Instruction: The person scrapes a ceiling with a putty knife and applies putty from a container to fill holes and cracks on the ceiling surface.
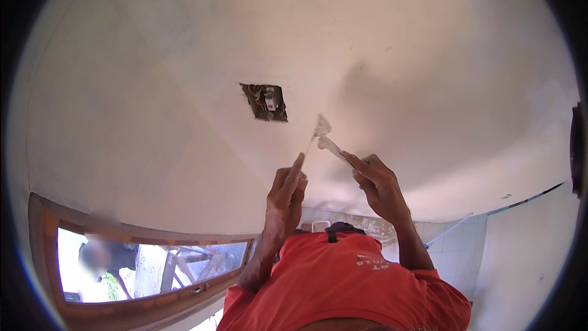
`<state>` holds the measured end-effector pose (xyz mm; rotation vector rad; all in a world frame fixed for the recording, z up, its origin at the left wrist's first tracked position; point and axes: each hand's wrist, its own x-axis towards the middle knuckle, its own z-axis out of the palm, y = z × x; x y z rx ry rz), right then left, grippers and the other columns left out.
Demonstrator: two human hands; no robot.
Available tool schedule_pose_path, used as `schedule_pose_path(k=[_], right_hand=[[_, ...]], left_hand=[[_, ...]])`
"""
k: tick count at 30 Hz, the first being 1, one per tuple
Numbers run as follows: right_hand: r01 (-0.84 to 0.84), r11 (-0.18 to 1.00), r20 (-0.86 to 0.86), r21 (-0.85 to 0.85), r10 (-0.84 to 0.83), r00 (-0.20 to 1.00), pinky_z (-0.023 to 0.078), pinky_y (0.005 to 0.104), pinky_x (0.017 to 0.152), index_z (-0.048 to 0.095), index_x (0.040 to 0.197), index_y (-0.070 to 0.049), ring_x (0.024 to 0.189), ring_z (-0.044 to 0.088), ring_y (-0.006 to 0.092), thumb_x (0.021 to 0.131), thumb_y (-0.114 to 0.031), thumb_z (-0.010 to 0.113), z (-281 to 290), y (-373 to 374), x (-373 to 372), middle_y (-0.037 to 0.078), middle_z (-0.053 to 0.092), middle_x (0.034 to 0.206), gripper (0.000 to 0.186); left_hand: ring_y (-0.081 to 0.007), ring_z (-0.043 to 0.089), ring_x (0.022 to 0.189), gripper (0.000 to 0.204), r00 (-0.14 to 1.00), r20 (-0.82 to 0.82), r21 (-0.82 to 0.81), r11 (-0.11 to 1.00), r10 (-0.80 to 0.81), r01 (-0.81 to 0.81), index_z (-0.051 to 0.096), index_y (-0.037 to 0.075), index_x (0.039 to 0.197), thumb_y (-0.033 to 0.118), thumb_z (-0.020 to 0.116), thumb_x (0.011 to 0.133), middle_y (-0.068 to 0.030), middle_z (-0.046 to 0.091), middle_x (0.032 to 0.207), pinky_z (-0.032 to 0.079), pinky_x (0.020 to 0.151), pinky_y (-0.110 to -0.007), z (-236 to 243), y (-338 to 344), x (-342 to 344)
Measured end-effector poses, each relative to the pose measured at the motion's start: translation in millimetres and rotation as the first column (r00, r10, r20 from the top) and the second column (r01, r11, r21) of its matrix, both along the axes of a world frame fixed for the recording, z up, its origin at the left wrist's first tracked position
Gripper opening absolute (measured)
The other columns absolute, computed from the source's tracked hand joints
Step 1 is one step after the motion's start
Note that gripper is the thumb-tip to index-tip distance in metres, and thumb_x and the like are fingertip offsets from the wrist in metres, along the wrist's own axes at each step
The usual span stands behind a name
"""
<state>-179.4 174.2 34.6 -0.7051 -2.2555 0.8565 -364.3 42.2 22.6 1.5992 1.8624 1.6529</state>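
My left hand (286, 195) is closed around a putty knife (310, 143) seen nearly edge-on, its index finger stretched along it. My right hand (380, 189) grips a second putty knife (334, 150), its blade slanting up to the left. The two blades meet or nearly meet in front of my chest; whether they touch I cannot tell. A whitish lump of filler (322, 125) sits at the tip of the blades. Beyond them is a pale plastered wall (404, 43), with a square cut-out holding an electrical box and wires (267, 102) up to the left.
At lower left a wooden-framed window (153, 300) shows a person (110, 254) and some timbers outside. White tiles (450, 251) line the lower right. A pale tub (320, 226) stands below my hands. A dark object (576, 150) sits at the right edge.
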Motion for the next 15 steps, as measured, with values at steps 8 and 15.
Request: schedule_pose_path(k=[8, 15], right_hand=[[-0.123, 0.6, -0.312, -0.79, -0.221, 0.924, 0.043, 0.0266, 0.05, 0.062, 0.101, 0.002, 0.056, 0.052, 0.0099, 0.095, -0.018, 0.063, -22.7, 5.6, 32.5, 0.006, 0.059, 0.074, 0.021], [-0.28, 0.678, -0.646, -0.68, -0.372, 0.667, 0.046, 0.0226, 0.048, 0.053, 0.111, 0.001, 0.059, 0.056, 0.0114, 0.091, -0.024, 0.071, -53.4, -22.6, -11.3, 0.01, 0.059, 0.094, 0.037]], left_hand=[[-0.0073, 0.05, 0.057, 0.024, 0.898, 0.437, -0.026, 0.998, 0.055, -0.049, 0.057, -0.004, 0.112, 0.015, 0.046, 0.102, -0.009, 0.059, 0.091, 0.041, 0.047, -0.023, -9.6, -9.2, -15.2], [-0.0152, 0.062, 0.081, 0.027, 0.596, 0.77, 0.228, 0.971, -0.228, 0.077, 0.054, -0.001, 0.113, 0.023, 0.056, 0.1, -0.0142, 0.066, 0.104, 0.05, 0.083, -0.032, -20.5, 40.3, 43.1]])
